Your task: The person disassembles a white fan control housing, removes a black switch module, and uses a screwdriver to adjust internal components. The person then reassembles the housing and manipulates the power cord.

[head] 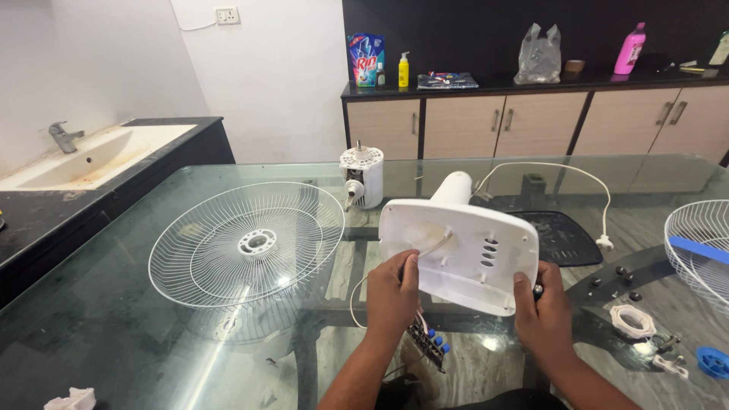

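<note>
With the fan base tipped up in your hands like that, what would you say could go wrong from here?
1. The left hand pinches a thin wire leading into the white fan base; a tug might strain it.
2. The switch board dangles below on its wires and could knock the glass table.
3. Small screws lie loose near the right hand and could roll off.

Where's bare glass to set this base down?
Bare table glass lies near-left, below the wire fan guard, and far-centre beside the motor. The right is crowded: screws, white ring nut, second guard.
</note>
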